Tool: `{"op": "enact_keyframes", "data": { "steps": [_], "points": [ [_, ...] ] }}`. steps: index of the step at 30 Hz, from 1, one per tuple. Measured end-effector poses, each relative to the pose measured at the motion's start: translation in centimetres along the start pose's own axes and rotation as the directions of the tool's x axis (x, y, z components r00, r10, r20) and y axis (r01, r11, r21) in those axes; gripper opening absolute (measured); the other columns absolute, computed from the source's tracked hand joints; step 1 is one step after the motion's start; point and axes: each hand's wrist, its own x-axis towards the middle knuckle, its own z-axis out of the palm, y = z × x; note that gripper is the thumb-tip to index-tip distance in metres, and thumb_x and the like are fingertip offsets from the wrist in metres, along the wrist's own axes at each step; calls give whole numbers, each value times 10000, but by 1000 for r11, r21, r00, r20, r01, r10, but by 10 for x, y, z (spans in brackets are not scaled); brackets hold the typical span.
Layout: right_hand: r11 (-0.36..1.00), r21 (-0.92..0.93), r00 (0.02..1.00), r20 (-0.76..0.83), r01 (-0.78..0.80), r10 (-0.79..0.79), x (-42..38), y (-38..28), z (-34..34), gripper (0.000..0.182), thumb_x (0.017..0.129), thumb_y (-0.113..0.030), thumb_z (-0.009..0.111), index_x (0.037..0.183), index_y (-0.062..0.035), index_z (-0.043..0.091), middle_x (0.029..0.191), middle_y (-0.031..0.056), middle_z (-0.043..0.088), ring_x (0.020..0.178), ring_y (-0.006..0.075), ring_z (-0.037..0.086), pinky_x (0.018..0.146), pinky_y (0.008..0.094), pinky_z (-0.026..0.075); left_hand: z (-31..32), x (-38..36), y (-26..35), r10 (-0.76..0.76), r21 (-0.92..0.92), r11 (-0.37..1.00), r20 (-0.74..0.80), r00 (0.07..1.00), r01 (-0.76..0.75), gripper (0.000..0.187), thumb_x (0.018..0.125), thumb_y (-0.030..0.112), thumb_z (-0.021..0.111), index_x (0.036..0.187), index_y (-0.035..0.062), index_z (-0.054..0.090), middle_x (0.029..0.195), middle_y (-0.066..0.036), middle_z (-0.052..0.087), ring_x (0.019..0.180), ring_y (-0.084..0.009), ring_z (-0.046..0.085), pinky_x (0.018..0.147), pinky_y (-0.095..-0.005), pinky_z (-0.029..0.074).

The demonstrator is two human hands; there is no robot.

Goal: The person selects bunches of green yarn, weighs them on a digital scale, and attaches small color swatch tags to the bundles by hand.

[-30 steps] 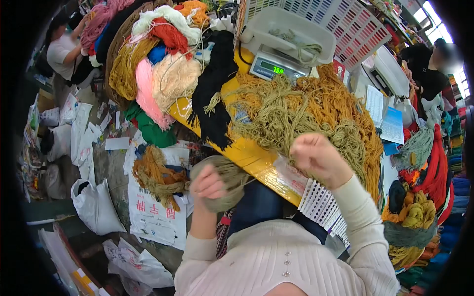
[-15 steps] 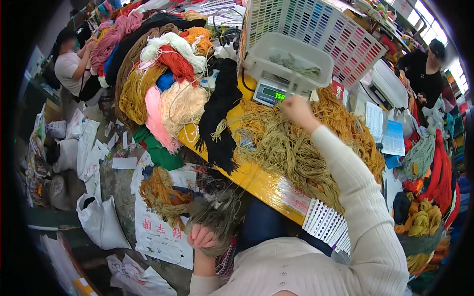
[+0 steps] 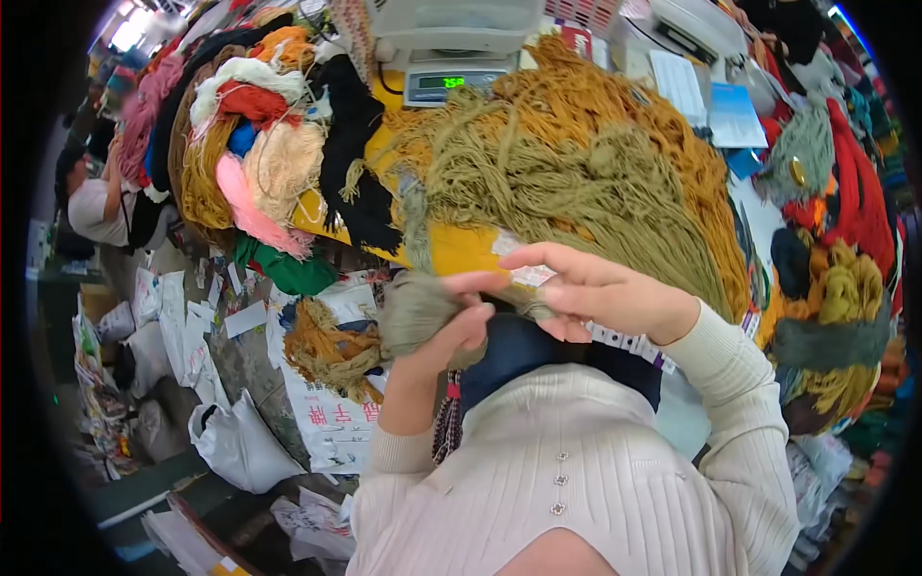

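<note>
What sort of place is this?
Probably a yarn workshop: the left hand holds a greenish yarn bundle, a heap of green and orange yarn lies on the yellow table, and a scale stands behind it.

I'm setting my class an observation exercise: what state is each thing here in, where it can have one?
Left hand: closed on the grey-green yarn bundle
Grey-green yarn bundle: gathered, held
Right hand: fingers partly bent, grip unclear
Digital scale: on, display lit green
Olive-green yarn: loose, heaped
Black yarn: loose, laid lengthwise
White sack: mouth open
</note>
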Motion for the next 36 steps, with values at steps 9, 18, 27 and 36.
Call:
{"op": "enact_keyframes", "data": {
  "steps": [9, 18, 27, 36],
  "points": [
    [951, 301, 996, -72, 74, -54, -66, 29, -18, 307, 832, -149, 444, 1105, -25, 382, 866, 27, 531, 552, 54, 437, 529, 178, 387, 62, 19, -16, -87, 462, 887, 228, 970, -29, 122, 738, 126, 589, 828, 45, 571, 512, 29, 468, 437, -38, 414, 394, -182, 313],
    [879, -37, 730, -541, 475, -417, -136, 55, -48, 178, 742, -69, 529, 908, -10, 552, 576, -12, 500, 474, 43, 404, 432, 172, 323, 28, 21, -12, -359, -61, 927, 154, 921, 371, 130, 747, 77, 515, 836, -3, 566, 517, 5, 480, 399, -41, 382, 352, -170, 283],
    [264, -537, -345, -775, 801, -530, -415, 72, -189, 164, 784, -41, 432, 892, 76, 470, 843, 126, 488, 861, 217, 489, 863, 331, 383, -190, -74, 32, -4, -792, 569, -271, 963, -220, 325, 851, 260, 358, 998, -7, 470, 536, 20, 395, 409, -59, 355, 429, -219, 334],
    [481, -728, 208, -632, -488, -746, -152, 107, -124, 85, 670, -56, 540, 711, 15, 517, 932, 134, 493, 785, 284, 515, 659, 319, 416, -11, 52, -68, -512, -750, 460, 213, 832, 475, 132, 835, 121, 404, 740, 41, 447, 574, 32, 351, 424, -18, 317, 402, -155, 267]
  ]
}}
